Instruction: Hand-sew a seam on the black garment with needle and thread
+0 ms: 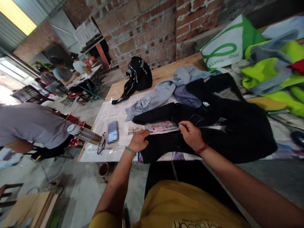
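Note:
A black jacket [242, 126] with a small white logo lies spread on the newspaper-covered table [99, 122]. My left hand [139, 141] is closed on the end of one black sleeve [163, 141], near the table's front edge. Farther right along that sleeve, my right hand [192, 135] is pinched, thumb against fingers. What sits between those fingertips is too small to make out. Thin pale thread-like lines show on the black cloth near it. Behind the sleeve lies another black sleeve [156, 113], beside a light grey garment [161, 90].
A phone [112, 131], glasses [102, 143] and a steel flask [84, 134] are on the left. A black bag [140, 74] stands at the back. To the right are a green-white bag [225, 47], yellow-green clothes [263, 72] and scissors [285, 122]. A seated person [35, 123] is close by left.

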Tool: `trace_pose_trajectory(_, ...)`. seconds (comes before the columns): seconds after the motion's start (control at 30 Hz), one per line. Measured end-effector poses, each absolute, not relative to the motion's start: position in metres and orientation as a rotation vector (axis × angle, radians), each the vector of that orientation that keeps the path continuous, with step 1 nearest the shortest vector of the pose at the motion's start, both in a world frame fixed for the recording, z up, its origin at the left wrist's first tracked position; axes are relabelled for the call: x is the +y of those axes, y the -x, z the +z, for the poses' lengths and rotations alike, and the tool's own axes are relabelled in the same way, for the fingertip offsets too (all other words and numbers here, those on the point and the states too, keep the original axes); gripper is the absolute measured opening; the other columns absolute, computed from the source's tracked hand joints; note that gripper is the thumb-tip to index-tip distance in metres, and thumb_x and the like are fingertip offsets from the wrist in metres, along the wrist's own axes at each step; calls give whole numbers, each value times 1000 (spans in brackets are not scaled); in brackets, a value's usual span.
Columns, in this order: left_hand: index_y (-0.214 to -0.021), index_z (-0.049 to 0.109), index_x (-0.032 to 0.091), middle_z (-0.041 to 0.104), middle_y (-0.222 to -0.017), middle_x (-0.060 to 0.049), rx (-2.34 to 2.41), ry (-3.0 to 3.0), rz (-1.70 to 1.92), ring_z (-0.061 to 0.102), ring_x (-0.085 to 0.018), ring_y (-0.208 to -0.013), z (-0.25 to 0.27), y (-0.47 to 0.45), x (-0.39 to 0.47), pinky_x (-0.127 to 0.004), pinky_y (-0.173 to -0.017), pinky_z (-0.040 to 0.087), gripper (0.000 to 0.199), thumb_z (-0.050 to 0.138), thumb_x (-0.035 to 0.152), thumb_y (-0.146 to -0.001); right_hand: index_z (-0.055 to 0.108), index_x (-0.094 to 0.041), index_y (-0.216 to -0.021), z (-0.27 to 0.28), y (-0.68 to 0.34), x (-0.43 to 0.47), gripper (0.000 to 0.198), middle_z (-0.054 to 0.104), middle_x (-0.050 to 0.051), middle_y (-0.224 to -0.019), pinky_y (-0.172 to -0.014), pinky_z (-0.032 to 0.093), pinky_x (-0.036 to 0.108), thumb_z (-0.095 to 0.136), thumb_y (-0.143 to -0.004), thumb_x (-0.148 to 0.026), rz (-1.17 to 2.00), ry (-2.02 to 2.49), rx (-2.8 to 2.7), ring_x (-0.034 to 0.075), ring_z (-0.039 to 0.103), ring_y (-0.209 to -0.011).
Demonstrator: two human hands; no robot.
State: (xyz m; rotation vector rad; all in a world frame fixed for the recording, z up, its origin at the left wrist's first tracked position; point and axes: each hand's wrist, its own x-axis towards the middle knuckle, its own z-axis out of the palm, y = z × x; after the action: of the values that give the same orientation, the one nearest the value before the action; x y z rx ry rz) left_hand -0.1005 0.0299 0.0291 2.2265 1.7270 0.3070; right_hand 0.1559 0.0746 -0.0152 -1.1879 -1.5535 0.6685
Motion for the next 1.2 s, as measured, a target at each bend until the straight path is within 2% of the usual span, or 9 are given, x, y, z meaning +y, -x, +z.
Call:
trace_pose_trajectory(0.1, -112, 60, 20, 62, -111, -5, 1742, -2168, 321, 58, -20, -101, 38, 90, 34, -34, -95, 44, 42, 58, 17, -70, 58, -18, -88, -16, -155, 75, 19, 63, 2, -69, -63, 46, 25, 46, -83, -32, 677, 1184, -1544, 12, 58, -60)
trace_pose_trajectory(0.27, -115, 59, 20, 66, -91, -3, 1743, -2100, 341, 61, -18, -83, 34, 70, 42, -30, -82, 47, 47, 67, 29, -70, 58, -17, -88, -18, -154, 76, 19, 63, 2, -69, -63, 47, 26, 47, -83, -32, 659, 1187, -1541, 13, 58, -60)
trace_pose_trajectory(0.43, -88, 69, 21, 65, -81, -3, 1775, -2087, 432, 60, -17, -80, 13, 63, 41, -29, -78, 47, 14, 62, 25, -76, 58, -18, -87, -18, -154, 76, 19, 63, 2, -68, -62, 47, 25, 47, -83, -33, 645, 1183, -1553, 12, 58, -60)
trace_pose_trajectory(0.53, -78, 70, 20, 64, -95, -7, 1814, -2202, 769, 58, -19, -92, 1, 64, 31, -34, -86, 46, 13, 57, 22, -80, 58, -18, -88, -18, -153, 76, 19, 63, 2, -68, -62, 48, 26, 47, -83, -34, 641, 1189, -1554, 12, 58, -59)
trace_pose_trajectory(0.67, -82, 68, 20, 64, -102, -7, 1683, -2296, 1078, 57, -19, -99, -11, 66, 14, -36, -90, 44, 14, 55, 14, -78, 58, -18, -90, -21, -152, 76, 21, 63, 2, -69, -60, 48, 25, 49, -83, -35, 645, 1199, -1528, 12, 58, -58)
trace_pose_trajectory(0.8, -89, 65, 19, 67, -86, -3, 1570, -2211, 1038, 60, -16, -87, -16, 70, 5, -32, -84, 46, 26, 51, 4, -72, 58, -18, -89, -23, -150, 76, 21, 62, 1, -68, -55, 46, 23, 49, -82, -36, 675, 1208, -1515, 11, 56, -55)
trace_pose_trajectory(0.93, -104, 63, 18, 66, -82, -3, 1601, -2063, 987, 60, -15, -82, -15, 73, 6, -30, -81, 46, 35, 58, 8, -71, 59, -18, -89, -10, -147, 77, 20, 64, 3, -72, -61, 48, 26, 48, -83, -33, 621, 1190, -1573, 13, 60, -61)
trace_pose_trajectory(1.07, -93, 70, 20, 66, -77, -4, 1540, -2071, 981, 59, -15, -76, -15, 74, 10, -29, -76, 45, 17, 62, 20, -77, 63, -20, -90, 14, -137, 84, 19, 66, 4, -82, -69, 48, 27, 48, -85, -30, 528, 1085, -1840, 14, 61, -69)
trace_pose_trajectory(1.2, -86, 72, 19, 65, -76, -5, 1474, -2122, 1057, 59, -14, -74, -17, 74, 10, -29, -73, 45, 13, 62, 24, -80, 66, -22, -90, 18, -120, 96, 21, 66, 4, -85, -71, 49, 26, 46, -85, -26, 605, 937, -2119, 14, 62, -75)
